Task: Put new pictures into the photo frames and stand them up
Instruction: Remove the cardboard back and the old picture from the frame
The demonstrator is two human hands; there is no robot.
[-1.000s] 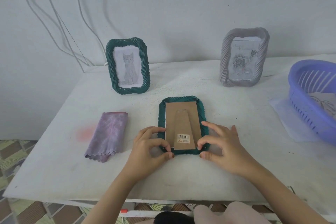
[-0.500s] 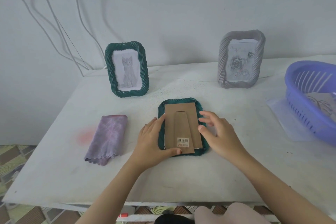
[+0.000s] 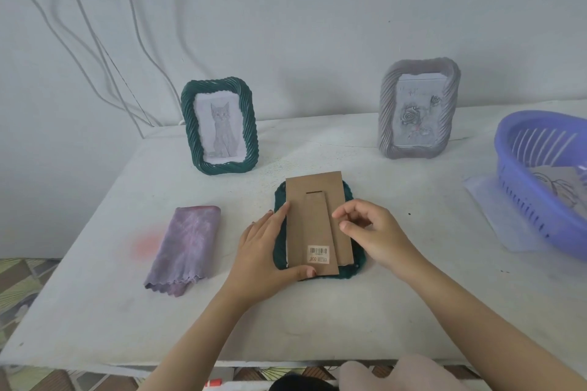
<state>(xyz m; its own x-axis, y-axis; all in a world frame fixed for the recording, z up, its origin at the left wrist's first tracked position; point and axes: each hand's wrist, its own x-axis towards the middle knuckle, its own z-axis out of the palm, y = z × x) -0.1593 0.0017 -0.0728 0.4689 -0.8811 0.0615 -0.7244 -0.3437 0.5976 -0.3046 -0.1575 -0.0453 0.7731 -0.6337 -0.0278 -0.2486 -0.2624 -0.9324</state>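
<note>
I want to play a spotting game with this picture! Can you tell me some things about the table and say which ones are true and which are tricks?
1. The green twisted-rim photo frame with a cat drawing stands upright at the back of the table. True.
2. The grey twisted-rim photo frame shows a dog. False: it shows a rose drawing.
3. The left hand rests on the dark green frame lying face down, beside its brown cardboard backing. True.
4. The folded purple cloth lies inside the purple plastic basket. False: it lies on the white table, left of the hands.
5. The right hand holds a pencil. False: no pencil is in view.
</note>
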